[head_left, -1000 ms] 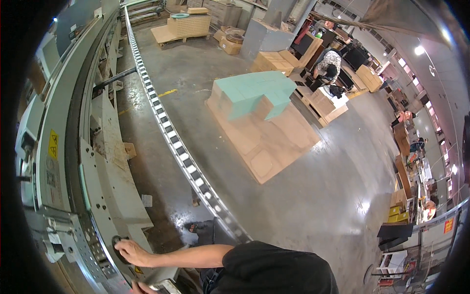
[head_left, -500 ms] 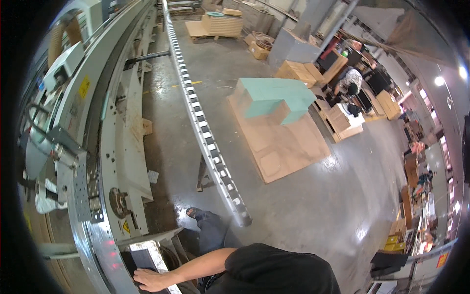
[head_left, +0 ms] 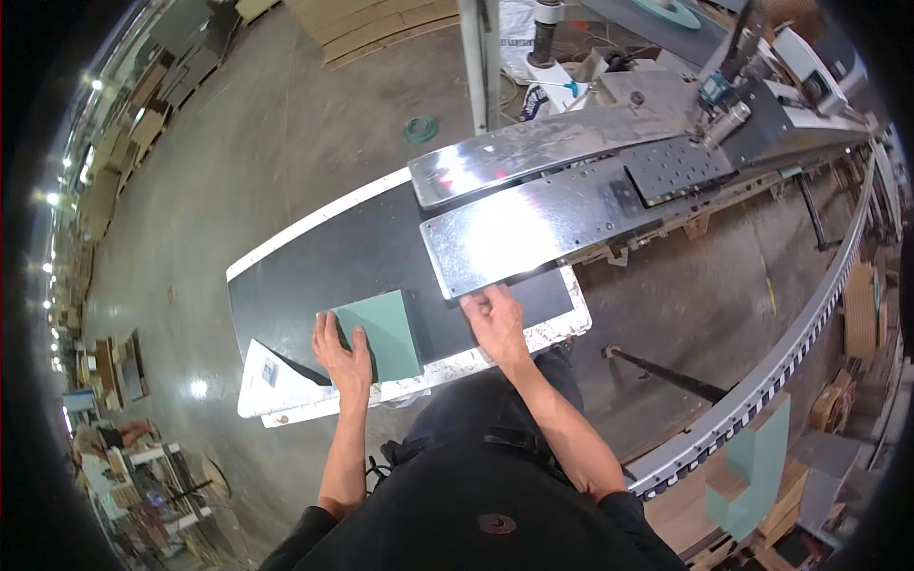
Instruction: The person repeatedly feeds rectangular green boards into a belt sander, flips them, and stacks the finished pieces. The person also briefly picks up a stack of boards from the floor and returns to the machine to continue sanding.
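A stack of flat green panels, or one thick green block [head_left: 383, 335], lies on a black-topped table with white edges [head_left: 328, 238]. My left hand [head_left: 345, 364] rests at its left side, fingers stretched and thumb apart. My right hand [head_left: 495, 325] is at the near edge of a shiny metal plate [head_left: 514, 226], its fingers curled together. Whatever those fingers may hold is hidden. Beside my left hand, a white printed sheet [head_left: 276, 379] hangs over the table's corner.
A long machine with a perforated metal plate [head_left: 674, 169] extends to the far right. A curved rail [head_left: 752, 409] runs along the right side, with green panels [head_left: 752, 471] beyond it. A green coil [head_left: 420, 129] lies on the floor behind the table.
My view has swung from the long rail and workshop floor down to the table. One hand was on the table's dark top before; now both hands show, with the green block between them.
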Demonstrator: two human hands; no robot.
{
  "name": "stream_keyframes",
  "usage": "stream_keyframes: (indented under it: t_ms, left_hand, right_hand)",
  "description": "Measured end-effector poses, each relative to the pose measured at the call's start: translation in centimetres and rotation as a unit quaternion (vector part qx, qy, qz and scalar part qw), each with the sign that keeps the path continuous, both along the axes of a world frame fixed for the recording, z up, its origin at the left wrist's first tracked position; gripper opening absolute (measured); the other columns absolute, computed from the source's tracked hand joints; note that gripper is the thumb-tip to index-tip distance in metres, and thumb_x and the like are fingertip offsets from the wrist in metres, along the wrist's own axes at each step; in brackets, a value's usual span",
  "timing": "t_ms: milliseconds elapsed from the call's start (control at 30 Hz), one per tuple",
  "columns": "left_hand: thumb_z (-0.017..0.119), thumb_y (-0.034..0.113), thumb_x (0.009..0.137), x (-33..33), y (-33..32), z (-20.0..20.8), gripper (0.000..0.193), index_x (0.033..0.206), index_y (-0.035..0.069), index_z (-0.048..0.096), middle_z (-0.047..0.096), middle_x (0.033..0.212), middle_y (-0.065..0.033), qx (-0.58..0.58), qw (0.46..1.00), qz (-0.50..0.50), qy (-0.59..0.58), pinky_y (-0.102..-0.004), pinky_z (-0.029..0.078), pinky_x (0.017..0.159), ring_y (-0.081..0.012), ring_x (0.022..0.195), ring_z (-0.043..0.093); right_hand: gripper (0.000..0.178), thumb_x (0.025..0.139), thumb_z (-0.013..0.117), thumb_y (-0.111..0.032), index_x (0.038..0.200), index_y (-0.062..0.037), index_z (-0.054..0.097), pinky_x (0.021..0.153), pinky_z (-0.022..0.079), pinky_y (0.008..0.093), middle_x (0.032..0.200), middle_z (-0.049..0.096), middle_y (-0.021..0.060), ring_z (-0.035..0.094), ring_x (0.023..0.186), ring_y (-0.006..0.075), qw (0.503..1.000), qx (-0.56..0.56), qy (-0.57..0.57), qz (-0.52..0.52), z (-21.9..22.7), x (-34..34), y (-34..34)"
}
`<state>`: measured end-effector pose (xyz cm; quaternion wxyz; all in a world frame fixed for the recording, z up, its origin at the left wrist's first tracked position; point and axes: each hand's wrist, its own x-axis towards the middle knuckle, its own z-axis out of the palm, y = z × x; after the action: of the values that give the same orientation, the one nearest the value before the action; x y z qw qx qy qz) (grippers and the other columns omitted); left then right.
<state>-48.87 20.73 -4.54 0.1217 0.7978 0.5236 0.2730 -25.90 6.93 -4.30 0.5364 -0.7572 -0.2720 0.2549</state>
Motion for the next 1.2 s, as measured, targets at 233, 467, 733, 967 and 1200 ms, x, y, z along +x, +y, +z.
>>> stream_keyframes:
  t_ms: [233,467,733,967,1200]
  left_hand:
    - [0.071,0.017,0.087,-3.2,-0.7,-0.6,0.055,0.133,-0.008,0.055,0.053,0.14,-0.0303,-0.088,0.992,0.091,-0.017,-0.0494,0.037,0.111,-0.0443,0.131,0.047]
    - [0.069,0.01,0.089,-3.5,-2.0,0.6,0.054,0.134,-0.015,0.052,0.06,0.134,-0.0303,-0.211,0.944,0.131,-0.217,-0.04,0.043,0.108,-0.0351,0.124,0.059]
    - [0.071,0.01,0.087,1.4,-4.8,3.3,0.052,0.136,0.0,0.058,0.051,0.145,-0.0214,-0.15,0.97,0.06,-0.184,-0.0474,0.044,0.103,-0.0372,0.132,0.045]
    - [0.07,0.011,0.085,-7.9,0.3,1.3,0.053,0.134,-0.004,0.056,0.057,0.135,-0.0248,-0.047,0.989,0.141,-0.023,-0.0518,0.035,0.11,-0.0417,0.125,0.049]
    - [0.073,0.011,0.085,-6.5,-1.9,-0.4,0.052,0.131,-0.006,0.06,0.062,0.127,-0.0245,-0.129,0.957,0.204,-0.159,-0.0434,0.045,0.103,-0.0368,0.119,0.057]
  right_hand:
    - [0.051,0.087,0.074,-0.027,0.121,0.0092,0.061,0.091,0.048,0.0469,0.103,0.062,0.0218,0.057,0.096,0.0392,0.974,0.073,-0.2,0.075,0.1,-4.8,1.0]
    - [0.065,0.08,0.074,-0.01,0.136,0.011,0.049,0.096,0.044,0.0468,0.129,0.052,0.0234,0.049,0.11,0.042,0.964,0.055,-0.189,0.179,0.4,-9.0,2.2]
    - [0.07,0.079,0.072,-0.004,0.143,0.0064,0.045,0.099,0.04,0.0501,0.138,0.049,0.0225,0.048,0.121,0.0428,0.957,0.122,-0.151,0.215,-0.2,-11.9,2.4]
    - [0.072,0.073,0.082,-0.014,0.134,0.0069,0.052,0.101,0.04,0.0507,0.134,0.052,0.021,0.047,0.125,0.0418,0.935,0.084,-0.249,0.238,-0.1,-9.9,1.9]
    - [0.068,0.076,0.079,-0.014,0.136,0.0038,0.052,0.103,0.037,0.0512,0.137,0.051,0.019,0.044,0.129,0.0422,0.941,0.06,-0.233,0.24,-0.5,-12.2,2.3]
